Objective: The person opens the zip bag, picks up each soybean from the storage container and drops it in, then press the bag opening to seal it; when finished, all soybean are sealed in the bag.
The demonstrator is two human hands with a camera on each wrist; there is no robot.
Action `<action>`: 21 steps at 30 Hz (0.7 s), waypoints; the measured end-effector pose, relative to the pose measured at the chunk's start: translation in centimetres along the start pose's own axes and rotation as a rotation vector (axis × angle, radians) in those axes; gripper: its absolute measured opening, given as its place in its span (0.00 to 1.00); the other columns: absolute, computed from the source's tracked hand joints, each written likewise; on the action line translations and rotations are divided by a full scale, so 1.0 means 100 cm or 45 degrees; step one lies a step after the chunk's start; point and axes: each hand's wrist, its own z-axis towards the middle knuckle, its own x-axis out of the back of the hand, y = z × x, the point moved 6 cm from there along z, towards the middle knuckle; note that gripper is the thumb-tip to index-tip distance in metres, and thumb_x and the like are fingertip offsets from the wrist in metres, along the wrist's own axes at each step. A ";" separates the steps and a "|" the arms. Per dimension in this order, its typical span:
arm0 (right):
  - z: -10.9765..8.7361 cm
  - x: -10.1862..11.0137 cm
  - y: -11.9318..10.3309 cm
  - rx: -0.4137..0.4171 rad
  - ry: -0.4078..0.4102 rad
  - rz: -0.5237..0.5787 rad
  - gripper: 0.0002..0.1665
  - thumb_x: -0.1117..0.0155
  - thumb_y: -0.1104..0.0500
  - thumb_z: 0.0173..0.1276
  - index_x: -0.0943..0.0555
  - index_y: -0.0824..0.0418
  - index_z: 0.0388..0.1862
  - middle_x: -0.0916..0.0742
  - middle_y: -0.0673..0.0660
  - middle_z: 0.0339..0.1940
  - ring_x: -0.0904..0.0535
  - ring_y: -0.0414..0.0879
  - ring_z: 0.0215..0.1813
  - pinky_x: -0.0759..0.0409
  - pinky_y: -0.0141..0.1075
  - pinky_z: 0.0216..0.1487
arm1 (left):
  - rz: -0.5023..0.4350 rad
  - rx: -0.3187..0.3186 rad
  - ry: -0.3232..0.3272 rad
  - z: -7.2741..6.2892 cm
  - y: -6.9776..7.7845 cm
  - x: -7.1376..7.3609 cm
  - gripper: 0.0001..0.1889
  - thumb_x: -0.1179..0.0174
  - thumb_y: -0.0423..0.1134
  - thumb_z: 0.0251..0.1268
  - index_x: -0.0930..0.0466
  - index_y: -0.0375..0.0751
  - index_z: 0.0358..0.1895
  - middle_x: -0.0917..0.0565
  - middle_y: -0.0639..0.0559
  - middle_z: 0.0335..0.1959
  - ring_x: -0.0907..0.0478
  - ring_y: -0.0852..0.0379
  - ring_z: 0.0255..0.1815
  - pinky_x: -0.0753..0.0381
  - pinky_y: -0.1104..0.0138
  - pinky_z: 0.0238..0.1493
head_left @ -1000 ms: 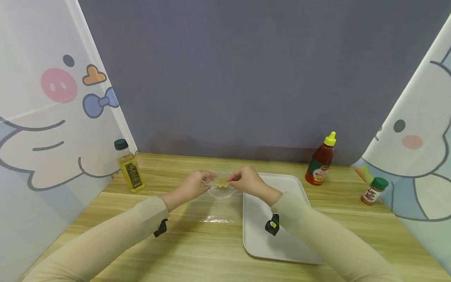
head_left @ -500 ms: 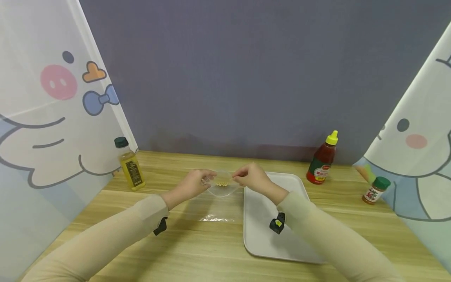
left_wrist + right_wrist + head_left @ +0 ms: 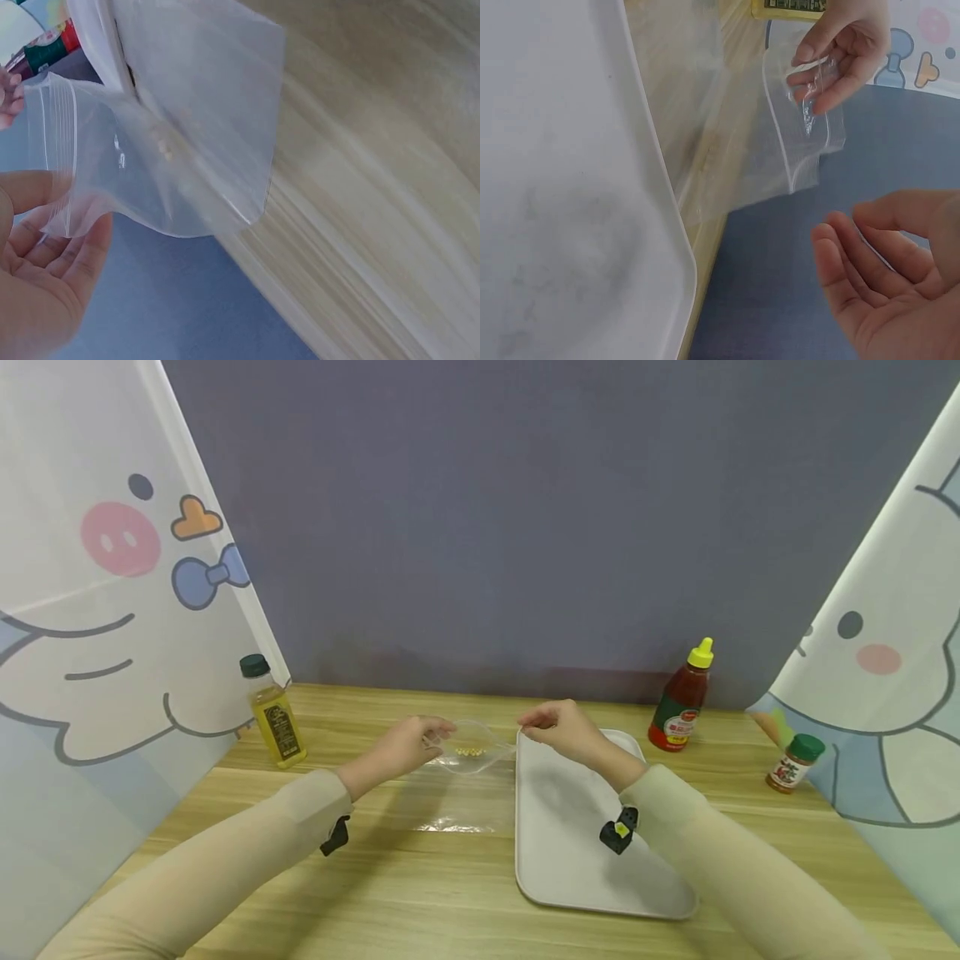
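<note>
My left hand (image 3: 408, 750) pinches the edge of a clear zip bag (image 3: 191, 142) near its mouth, thumb on one side and fingers on the other. The bag's mouth gapes and its body hangs down over the table. Small yellow bits (image 3: 470, 752) show through the plastic in the head view; what they are is too small to tell. My right hand (image 3: 900, 277) is apart from the bag's right corner, its fingers loosely bent with nothing between them. In the head view this right hand (image 3: 568, 731) hovers over the far left part of a white tray (image 3: 555, 877).
An oil bottle (image 3: 277, 718) with a dark cap stands at the back left. At the back right is a red sauce bottle (image 3: 681, 706) with a yellow nozzle, and farther right a small green-capped spice jar (image 3: 793, 766). A grey panel (image 3: 480, 527) rises behind the wooden table (image 3: 337, 877).
My right hand has let go of the bag and moved right, over the tray. The left hand keeps its hold and has shifted slightly left; the bag's mouth remains spread.
</note>
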 end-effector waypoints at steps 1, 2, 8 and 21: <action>0.000 0.000 0.000 0.012 -0.020 -0.004 0.13 0.36 0.65 0.65 0.16 0.64 0.49 0.11 0.60 0.42 0.17 0.48 0.43 0.16 0.37 0.44 | -0.004 -0.007 -0.005 0.000 -0.001 0.001 0.22 0.37 0.24 0.58 0.22 0.35 0.58 0.16 0.41 0.49 0.19 0.48 0.46 0.16 0.59 0.49; 0.000 -0.001 0.000 0.021 -0.038 -0.009 0.14 0.36 0.67 0.64 0.16 0.65 0.50 0.11 0.60 0.42 0.17 0.49 0.44 0.16 0.38 0.45 | -0.012 -0.013 -0.009 0.000 -0.002 0.002 0.22 0.37 0.24 0.58 0.22 0.34 0.58 0.16 0.41 0.49 0.19 0.49 0.45 0.16 0.60 0.49; -0.001 -0.013 -0.004 0.010 -0.105 -0.019 0.18 0.30 0.66 0.60 0.17 0.65 0.50 0.13 0.64 0.46 0.16 0.50 0.45 0.15 0.39 0.47 | -0.055 -0.035 -0.033 0.003 -0.008 0.009 0.21 0.40 0.23 0.61 0.23 0.33 0.58 0.16 0.40 0.50 0.19 0.48 0.47 0.15 0.61 0.49; 0.007 -0.030 -0.011 0.004 0.113 -0.277 0.06 0.30 0.60 0.61 0.11 0.60 0.36 0.11 0.53 0.35 0.19 0.43 0.35 0.19 0.35 0.36 | -0.036 -0.058 -0.061 0.003 -0.010 0.018 0.19 0.41 0.26 0.64 0.22 0.38 0.59 0.15 0.43 0.47 0.19 0.51 0.45 0.15 0.63 0.47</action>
